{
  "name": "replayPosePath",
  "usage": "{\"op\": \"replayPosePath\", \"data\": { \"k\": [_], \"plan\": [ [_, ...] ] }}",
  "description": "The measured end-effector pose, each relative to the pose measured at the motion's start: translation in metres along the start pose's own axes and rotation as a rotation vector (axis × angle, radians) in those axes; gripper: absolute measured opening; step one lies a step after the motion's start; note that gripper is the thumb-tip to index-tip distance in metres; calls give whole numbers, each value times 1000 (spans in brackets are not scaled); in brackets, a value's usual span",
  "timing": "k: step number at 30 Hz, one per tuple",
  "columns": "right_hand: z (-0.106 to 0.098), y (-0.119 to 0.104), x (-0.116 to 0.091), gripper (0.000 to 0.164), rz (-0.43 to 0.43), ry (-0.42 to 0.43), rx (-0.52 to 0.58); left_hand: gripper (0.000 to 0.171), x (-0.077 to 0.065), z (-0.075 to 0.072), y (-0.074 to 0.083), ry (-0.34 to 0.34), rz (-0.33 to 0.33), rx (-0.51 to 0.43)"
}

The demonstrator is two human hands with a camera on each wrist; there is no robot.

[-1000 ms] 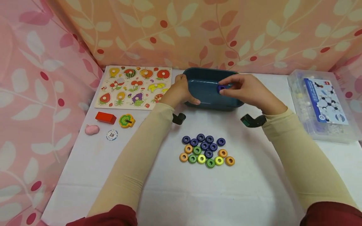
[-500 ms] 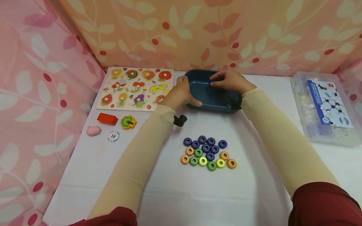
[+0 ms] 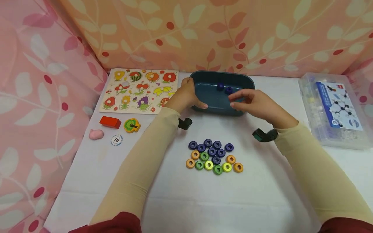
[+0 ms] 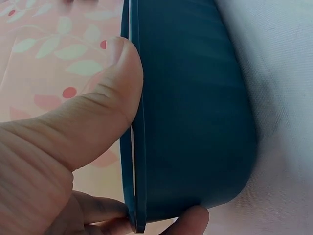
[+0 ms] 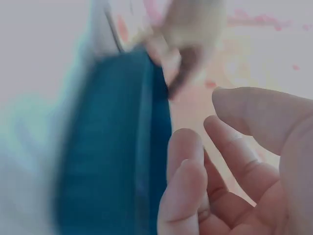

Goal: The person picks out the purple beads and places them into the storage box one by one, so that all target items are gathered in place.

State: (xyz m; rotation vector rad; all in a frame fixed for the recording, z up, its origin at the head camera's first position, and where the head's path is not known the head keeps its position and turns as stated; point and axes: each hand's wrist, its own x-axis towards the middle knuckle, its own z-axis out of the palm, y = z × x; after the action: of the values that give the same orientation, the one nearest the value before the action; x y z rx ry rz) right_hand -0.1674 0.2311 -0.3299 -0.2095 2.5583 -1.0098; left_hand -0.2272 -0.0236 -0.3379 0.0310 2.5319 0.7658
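Note:
A dark teal oblong plastic basin (image 3: pixel 209 106) stands at the back of the white table. My left hand (image 3: pixel 187 95) grips its left end; in the left wrist view the thumb (image 4: pixel 124 78) lies over the rim and other fingers show at the end wall. Two dark purple rings (image 3: pixel 229 90) lie inside, near the far wall. Over the basin's right front rim, my right hand (image 3: pixel 252 104) has thumb and fingers apart with nothing between them. In front lies a loose cluster of small rings: several purple (image 3: pixel 212 151), orange (image 3: pixel 190 163) and green (image 3: pixel 217 170), and two yellow (image 3: pixel 208 165).
Left of the basin lies a fruit peg puzzle board (image 3: pixel 137 87). Nearer are a red block (image 3: pixel 110 122), a tree-shaped piece (image 3: pixel 131 125), a pink pig figure (image 3: pixel 96 134) and a chip marked 10 (image 3: pixel 116 140). A clear plastic case (image 3: pixel 335 110) sits far right.
My right hand moved left over the basin, let go of a purple ring there, then drew back toward the right front rim. My left hand stays on the basin's left end.

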Motion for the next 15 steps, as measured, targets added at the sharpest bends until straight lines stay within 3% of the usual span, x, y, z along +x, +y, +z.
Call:
{"op": "replayPosePath", "data": {
  "k": [7, 11, 15],
  "plan": [
    [48, 29, -55, 34, -61, -116, -41, 138, 1, 0, 0, 7, 6, -1],
    [69, 44, -64, 34, -78, -156, -2, 136, 0, 0, 0, -5, 4, 10],
    [78, 51, -63, 32, -91, -159, 24, 135, 0, 0, 1, -18, -13, 4]
  ]
}}
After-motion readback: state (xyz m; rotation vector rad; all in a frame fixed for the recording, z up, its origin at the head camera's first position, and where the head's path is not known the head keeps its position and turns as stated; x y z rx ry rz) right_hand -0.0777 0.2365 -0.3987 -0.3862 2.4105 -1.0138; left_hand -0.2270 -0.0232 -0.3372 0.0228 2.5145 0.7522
